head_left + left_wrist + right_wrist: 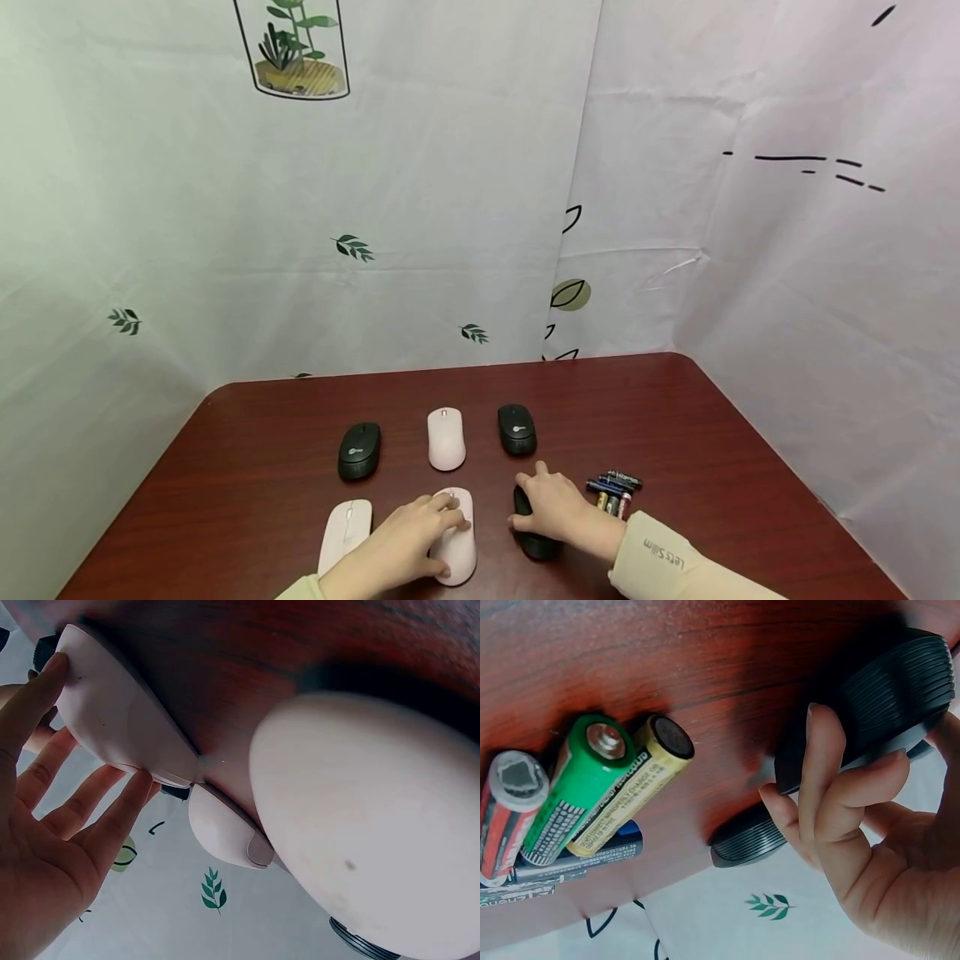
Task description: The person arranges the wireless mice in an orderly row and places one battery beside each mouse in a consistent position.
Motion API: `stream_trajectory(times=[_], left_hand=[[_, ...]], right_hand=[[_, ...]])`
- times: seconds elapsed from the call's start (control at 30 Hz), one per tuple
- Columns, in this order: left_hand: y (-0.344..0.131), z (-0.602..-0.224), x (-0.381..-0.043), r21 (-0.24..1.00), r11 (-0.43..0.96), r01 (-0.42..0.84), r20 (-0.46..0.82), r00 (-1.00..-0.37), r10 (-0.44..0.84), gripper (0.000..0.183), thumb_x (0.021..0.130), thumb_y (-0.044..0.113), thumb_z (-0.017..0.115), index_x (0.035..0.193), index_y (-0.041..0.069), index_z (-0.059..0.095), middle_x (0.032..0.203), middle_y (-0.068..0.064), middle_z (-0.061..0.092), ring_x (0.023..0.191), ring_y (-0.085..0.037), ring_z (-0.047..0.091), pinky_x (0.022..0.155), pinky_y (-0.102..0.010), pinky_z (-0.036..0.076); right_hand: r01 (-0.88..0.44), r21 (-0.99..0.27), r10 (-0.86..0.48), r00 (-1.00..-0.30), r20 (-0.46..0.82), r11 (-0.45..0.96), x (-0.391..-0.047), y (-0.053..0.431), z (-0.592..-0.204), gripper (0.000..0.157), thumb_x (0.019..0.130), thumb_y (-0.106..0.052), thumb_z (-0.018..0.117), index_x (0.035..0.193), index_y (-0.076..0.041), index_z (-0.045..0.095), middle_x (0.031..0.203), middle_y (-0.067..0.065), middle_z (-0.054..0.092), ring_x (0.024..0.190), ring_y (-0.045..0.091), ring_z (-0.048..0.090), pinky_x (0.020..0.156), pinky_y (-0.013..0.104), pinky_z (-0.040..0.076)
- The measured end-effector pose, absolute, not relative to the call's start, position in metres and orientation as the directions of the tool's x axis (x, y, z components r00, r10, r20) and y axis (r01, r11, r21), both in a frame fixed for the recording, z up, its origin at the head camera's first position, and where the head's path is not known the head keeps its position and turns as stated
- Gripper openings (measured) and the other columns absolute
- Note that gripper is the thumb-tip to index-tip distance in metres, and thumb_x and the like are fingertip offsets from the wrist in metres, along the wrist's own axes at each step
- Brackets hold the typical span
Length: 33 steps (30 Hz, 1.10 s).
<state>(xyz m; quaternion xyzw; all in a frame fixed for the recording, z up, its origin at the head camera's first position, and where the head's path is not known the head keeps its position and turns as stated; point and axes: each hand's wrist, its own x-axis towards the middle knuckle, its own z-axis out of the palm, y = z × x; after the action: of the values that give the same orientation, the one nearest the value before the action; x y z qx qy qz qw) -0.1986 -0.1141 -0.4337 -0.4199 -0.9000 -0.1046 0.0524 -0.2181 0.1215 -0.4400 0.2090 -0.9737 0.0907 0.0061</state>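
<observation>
My left hand (405, 533) grips a pale pink computer mouse (462, 550) at the near middle of the table, fingers over its top and thumb low on its left side. In the left wrist view the fingertips touch the shell of this pink mouse (120, 705). To its right, my right hand (557, 504) holds a black mouse (537, 546) from above. The right wrist view shows the fingers at the side of the black mouse (896, 694), by its ribbed end. Part of its top is hidden under the hand.
A white mouse (345, 529) lies beside my left forearm. Farther back stand a black mouse (359, 451), another pink mouse (446, 439) and a second black mouse (517, 430). Several batteries (613, 492) are grouped right of my right hand. A printed cloth (450, 183) hangs behind the table.
</observation>
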Motion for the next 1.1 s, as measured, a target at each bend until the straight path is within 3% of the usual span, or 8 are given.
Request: stream_trajectory(times=[0.2, 0.63, 1.1], left_hand=[[-0.1128, -0.4334, -0.1973, 0.147, 0.633, 0.760, 0.183, -0.650, 0.738, 0.044, 0.059, 0.025, 0.086, 0.098, 0.021, 0.066, 0.098, 0.006, 0.056, 0.084, -0.012, 0.056, 0.064, -0.026, 0.047], [-0.1111, -0.4347, -0.1960, 0.166, 0.636, 0.754, 0.168, -0.657, 0.735, 0.045, 0.059, 0.023, 0.086, 0.096, 0.022, 0.062, 0.098, 0.006, 0.055, 0.081, -0.012, 0.054, 0.062, -0.025, 0.045], [-0.1107, -0.4338, -0.1965, 0.146, 0.640, 0.754, 0.177, -0.656, 0.733, 0.045, 0.058, 0.024, 0.086, 0.095, 0.022, 0.062, 0.097, 0.006, 0.055, 0.081, -0.013, 0.055, 0.061, -0.025, 0.045]], right_hand=[[-0.403, -0.192, -0.403, -0.914, 0.038, 0.895, -0.2177, 0.1231, -0.4400, 0.051, 0.073, -0.043, 0.075, 0.103, -0.004, 0.063, 0.086, 0.015, 0.054, 0.063, 0.031, 0.061, 0.056, 0.039, 0.051], [-0.391, -0.236, -0.418, -0.905, -0.078, 0.890, -0.2186, 0.1247, -0.4351, 0.055, 0.078, -0.044, 0.071, 0.113, -0.002, 0.060, 0.092, 0.018, 0.056, 0.070, 0.032, 0.062, 0.063, 0.039, 0.052], [-0.321, -0.277, -0.354, -0.932, -0.075, 0.906, -0.2208, 0.1224, -0.4334, 0.057, 0.076, -0.042, 0.075, 0.113, -0.002, 0.060, 0.096, 0.021, 0.056, 0.073, 0.036, 0.062, 0.064, 0.044, 0.052]])
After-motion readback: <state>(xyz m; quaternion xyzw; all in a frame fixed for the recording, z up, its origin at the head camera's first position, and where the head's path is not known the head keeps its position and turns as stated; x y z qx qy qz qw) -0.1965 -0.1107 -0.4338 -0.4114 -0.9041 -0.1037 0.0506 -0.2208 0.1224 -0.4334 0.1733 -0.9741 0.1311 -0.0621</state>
